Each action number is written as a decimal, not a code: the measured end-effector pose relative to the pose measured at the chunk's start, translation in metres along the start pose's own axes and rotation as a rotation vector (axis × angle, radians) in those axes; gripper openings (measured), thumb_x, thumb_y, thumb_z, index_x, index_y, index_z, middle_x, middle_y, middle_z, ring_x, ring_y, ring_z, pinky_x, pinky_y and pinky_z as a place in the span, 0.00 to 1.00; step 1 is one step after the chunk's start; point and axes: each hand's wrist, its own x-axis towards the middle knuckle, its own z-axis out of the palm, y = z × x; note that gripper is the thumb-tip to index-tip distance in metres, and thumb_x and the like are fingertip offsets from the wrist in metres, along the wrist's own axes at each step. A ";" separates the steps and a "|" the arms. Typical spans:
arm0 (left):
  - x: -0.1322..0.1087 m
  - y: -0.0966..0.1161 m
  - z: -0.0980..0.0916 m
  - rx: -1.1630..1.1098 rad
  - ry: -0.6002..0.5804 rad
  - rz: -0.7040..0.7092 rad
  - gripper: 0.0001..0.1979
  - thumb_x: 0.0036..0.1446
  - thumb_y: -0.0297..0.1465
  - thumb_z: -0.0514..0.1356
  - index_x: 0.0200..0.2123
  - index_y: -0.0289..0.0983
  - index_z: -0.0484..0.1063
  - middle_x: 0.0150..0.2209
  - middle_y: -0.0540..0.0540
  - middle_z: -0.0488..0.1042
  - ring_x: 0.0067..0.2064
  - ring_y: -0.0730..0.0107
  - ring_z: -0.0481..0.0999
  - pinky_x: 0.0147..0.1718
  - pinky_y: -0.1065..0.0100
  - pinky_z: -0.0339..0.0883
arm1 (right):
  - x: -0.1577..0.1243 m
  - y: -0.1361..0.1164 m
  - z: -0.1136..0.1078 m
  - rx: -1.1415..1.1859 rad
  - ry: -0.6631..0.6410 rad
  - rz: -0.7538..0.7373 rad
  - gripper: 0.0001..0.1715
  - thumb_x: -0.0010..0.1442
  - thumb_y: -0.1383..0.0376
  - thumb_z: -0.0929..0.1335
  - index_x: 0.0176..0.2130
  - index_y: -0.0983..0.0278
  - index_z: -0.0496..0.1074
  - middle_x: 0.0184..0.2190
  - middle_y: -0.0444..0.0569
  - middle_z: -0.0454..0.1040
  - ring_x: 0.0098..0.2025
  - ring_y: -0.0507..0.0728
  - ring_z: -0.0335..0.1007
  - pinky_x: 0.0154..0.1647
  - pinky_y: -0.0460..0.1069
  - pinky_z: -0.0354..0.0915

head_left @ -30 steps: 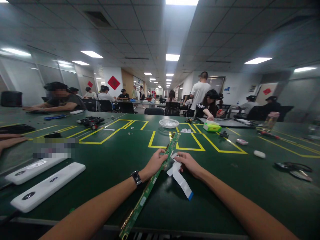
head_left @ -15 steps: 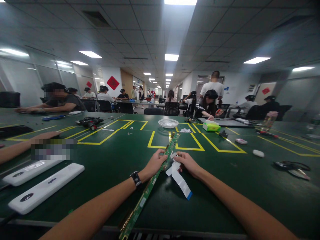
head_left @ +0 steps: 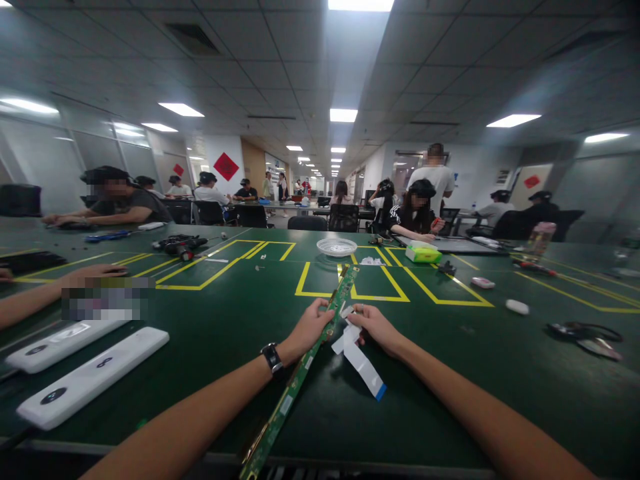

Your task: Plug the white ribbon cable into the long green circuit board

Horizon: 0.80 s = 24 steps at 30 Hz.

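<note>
My left hand [head_left: 314, 328], with a dark watch on its wrist, grips a long narrow green circuit board [head_left: 296, 387] near its upper part. The board slants from the table's front edge up toward the middle. Just right of it, my right hand [head_left: 376, 327] pinches a white flat ribbon cable [head_left: 361, 365] close to the board. The cable is folded near my fingers, and its blue-tipped end hangs down to the right. Whether the cable's upper end is joined to the board cannot be made out.
Beyond my hands on the green table [head_left: 225, 327] stands a white round basket [head_left: 337, 248]. White power strips [head_left: 95, 377] lie at the left, near another person's arm [head_left: 30, 303]. A green-yellow pack [head_left: 423, 252] and a white mouse-like object [head_left: 517, 307] are at the right.
My hands, the board and the cable have hardly moved. A person across the table has shifted an arm to the right, and a standing person behind has moved slightly right.
</note>
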 end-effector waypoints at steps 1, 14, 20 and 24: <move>0.000 0.000 0.000 0.004 0.000 0.001 0.14 0.54 0.39 0.58 0.39 0.37 0.61 0.24 0.52 0.72 0.19 0.75 0.69 0.18 0.75 0.61 | 0.000 0.001 0.000 -0.002 0.001 -0.001 0.18 0.55 0.54 0.67 0.36 0.66 0.65 0.19 0.41 0.72 0.16 0.48 0.64 0.14 0.41 0.58; 0.002 -0.009 -0.003 0.021 -0.060 0.010 0.17 0.57 0.43 0.56 0.42 0.37 0.61 0.21 0.55 0.67 0.18 0.76 0.64 0.18 0.75 0.58 | 0.000 -0.001 0.000 -0.009 0.026 0.017 0.19 0.54 0.53 0.68 0.36 0.66 0.66 0.19 0.41 0.71 0.16 0.47 0.62 0.15 0.42 0.58; -0.005 0.002 -0.006 0.246 -0.139 0.176 0.17 0.61 0.41 0.52 0.46 0.36 0.67 0.35 0.47 0.73 0.36 0.67 0.73 0.37 0.68 0.66 | 0.001 0.002 -0.002 0.006 0.082 0.069 0.20 0.51 0.52 0.70 0.33 0.66 0.66 0.22 0.44 0.75 0.18 0.49 0.65 0.18 0.43 0.57; -0.008 0.009 -0.007 0.300 -0.184 0.241 0.17 0.61 0.41 0.52 0.47 0.36 0.68 0.44 0.44 0.73 0.47 0.62 0.70 0.49 0.64 0.61 | -0.001 0.003 -0.005 0.011 0.062 0.047 0.21 0.51 0.51 0.70 0.32 0.66 0.65 0.22 0.45 0.75 0.18 0.48 0.63 0.19 0.43 0.56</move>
